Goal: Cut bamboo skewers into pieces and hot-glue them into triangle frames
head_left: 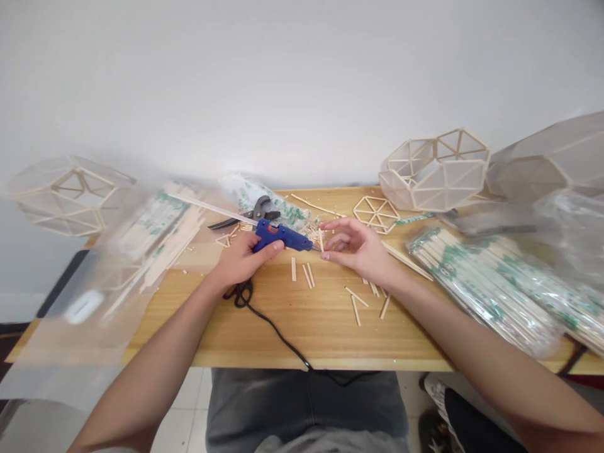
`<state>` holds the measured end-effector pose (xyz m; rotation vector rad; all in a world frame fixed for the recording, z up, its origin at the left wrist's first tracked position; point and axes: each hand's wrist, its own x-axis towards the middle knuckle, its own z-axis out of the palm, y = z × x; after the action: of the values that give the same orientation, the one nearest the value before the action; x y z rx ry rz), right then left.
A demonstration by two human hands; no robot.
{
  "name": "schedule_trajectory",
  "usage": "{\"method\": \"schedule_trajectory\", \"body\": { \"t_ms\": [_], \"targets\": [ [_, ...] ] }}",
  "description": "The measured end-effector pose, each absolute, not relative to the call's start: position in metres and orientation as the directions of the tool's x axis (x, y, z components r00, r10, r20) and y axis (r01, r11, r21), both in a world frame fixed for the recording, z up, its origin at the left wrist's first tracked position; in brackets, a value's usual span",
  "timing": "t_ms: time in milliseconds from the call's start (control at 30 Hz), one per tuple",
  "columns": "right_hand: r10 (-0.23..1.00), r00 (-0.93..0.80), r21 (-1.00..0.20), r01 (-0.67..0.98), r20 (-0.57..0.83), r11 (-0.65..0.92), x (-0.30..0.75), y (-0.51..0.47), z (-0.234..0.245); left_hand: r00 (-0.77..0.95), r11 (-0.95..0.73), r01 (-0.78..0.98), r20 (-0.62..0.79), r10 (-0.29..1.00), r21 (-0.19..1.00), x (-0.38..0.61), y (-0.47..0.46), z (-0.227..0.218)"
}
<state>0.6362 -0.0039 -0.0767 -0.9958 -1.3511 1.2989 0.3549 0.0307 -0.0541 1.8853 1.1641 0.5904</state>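
My left hand [240, 259] is closed round a blue hot glue gun [282, 236], whose nozzle points right and whose black cord [278, 333] runs off the table's front edge. My right hand [355, 246] pinches a short wooden stick [321, 240] upright just at the gun's nozzle, over the wooden table [321, 333]. Several cut stick pieces [307, 275] lie loose on the table below both hands. A flat hexagon of glued sticks [376, 212] lies behind my right hand.
Black pliers [250, 214] lie behind the glue gun. Bags of packed chopsticks lie at the right [491, 283] and left [155, 233]. Geodesic stick frames stand at the back right [436, 171], far right [552, 157] and far left [70, 195].
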Motion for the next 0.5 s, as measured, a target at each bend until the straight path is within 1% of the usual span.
{"method": "schedule_trajectory", "body": {
  "t_ms": [133, 233, 300, 367, 433, 500],
  "targets": [
    [0.975, -0.195, -0.994, -0.047, 0.105, 0.097, 0.637, -0.003, -0.075, 0.432, -0.226, 0.530, -0.031, 0.901, 0.818, 0.355, 0.030, -0.053],
    [0.975, -0.198, -0.995, -0.043, 0.099, 0.092, 0.638, -0.002, -0.075, 0.366, -0.162, 0.498, -0.037, 0.930, 0.852, 0.355, 0.030, -0.050],
    [0.975, -0.199, -0.994, -0.052, 0.104, 0.096, 0.638, -0.002, -0.074, 0.282, -0.098, 0.451, -0.038, 0.959, 0.887, 0.355, 0.031, -0.047],
    [0.972, -0.206, -0.994, -0.048, 0.110, 0.102, 0.639, -0.002, -0.075, 0.161, -0.062, 0.448, -0.013, 0.987, 0.892, 0.354, 0.034, -0.045],
    [0.969, -0.218, -0.993, -0.025, 0.117, 0.115, 0.639, -0.003, -0.075, 0.035, -0.043, 0.533, 0.029, 0.999, 0.845, 0.350, 0.039, -0.044],
    [0.964, -0.231, -0.990, 0.014, 0.135, 0.142, 0.638, -0.004, -0.075, -0.049, 0.007, 0.644, 0.031, 0.998, 0.765, 0.346, 0.045, -0.044]
  ]
}}
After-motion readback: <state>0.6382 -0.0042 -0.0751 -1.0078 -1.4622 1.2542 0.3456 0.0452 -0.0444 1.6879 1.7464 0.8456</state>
